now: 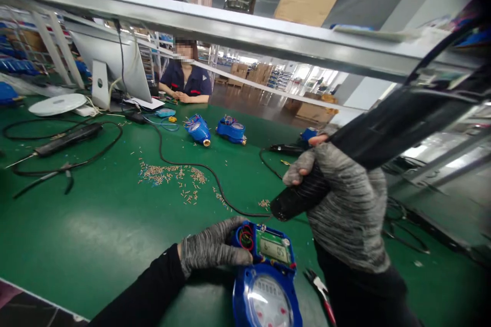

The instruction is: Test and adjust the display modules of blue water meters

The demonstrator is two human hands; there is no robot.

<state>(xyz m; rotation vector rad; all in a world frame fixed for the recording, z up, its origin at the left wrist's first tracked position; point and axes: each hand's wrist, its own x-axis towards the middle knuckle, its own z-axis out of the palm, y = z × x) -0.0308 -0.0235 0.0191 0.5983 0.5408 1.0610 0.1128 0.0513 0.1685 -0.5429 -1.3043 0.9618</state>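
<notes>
A blue water meter (238, 291) lies on the green table in front of me, its upper housing open. That housing shows a green circuit board, a lit-free grey display (271, 248) and red wires; below it is a round clear-covered dial (268, 299). My left hand (215, 246), in a grey knit glove, grips the housing's left side. My right hand (345, 199), gloved alike, is wrapped round a thick black cylindrical tool (303, 196), held above and right of the meter. The tool's blunt end points down-left; its exact kind is unclear. Red-handled cutters (320, 288) lie right of the meter.
Small copper-coloured pieces (164, 172) are scattered mid-table. A black cable (215, 176) crosses it. Two more blue meters (197, 130) stand behind. A soldering iron (69, 140) lies left. A shelf (230, 23) runs overhead. A person (186, 82) sits opposite, near a monitor (111, 61).
</notes>
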